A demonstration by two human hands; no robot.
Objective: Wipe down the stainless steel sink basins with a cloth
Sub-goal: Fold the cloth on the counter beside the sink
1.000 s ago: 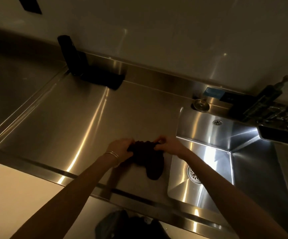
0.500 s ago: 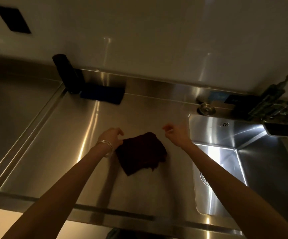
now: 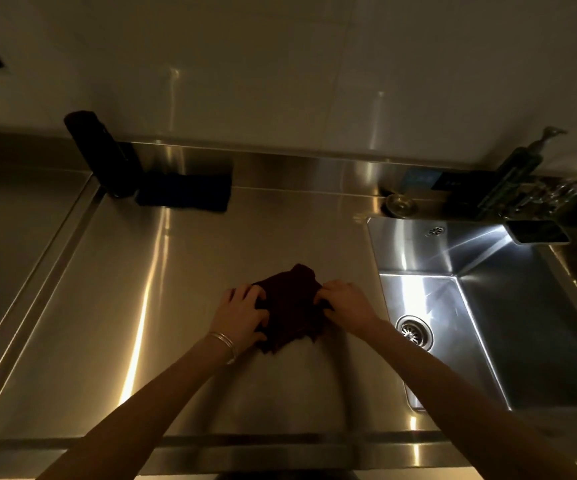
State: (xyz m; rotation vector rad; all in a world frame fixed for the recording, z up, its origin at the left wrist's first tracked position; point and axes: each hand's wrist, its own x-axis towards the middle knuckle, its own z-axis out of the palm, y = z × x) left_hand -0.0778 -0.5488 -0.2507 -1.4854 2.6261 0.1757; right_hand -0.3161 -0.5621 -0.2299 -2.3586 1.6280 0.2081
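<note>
A dark maroon cloth (image 3: 289, 306) lies bunched on the flat stainless steel counter (image 3: 183, 306), left of the sink. My left hand (image 3: 242, 315), with bangles at the wrist, grips the cloth's left edge. My right hand (image 3: 347, 303) pinches its right edge. The stainless steel sink basin (image 3: 488, 327) sits to the right, brightly lit at its back corner, with a round drain strainer (image 3: 414, 331) in its floor.
A black cylinder (image 3: 102, 152) and a dark folded pad (image 3: 183, 194) stand at the back left by the wall. Behind the sink are a round metal knob (image 3: 399, 204), a pump soap bottle (image 3: 519, 168) and a small rack. A raised ledge runs along the counter's left.
Half a second ago both hands were open and apart, with the cloth lying loose between them. Now both hands have closed on the cloth's edges.
</note>
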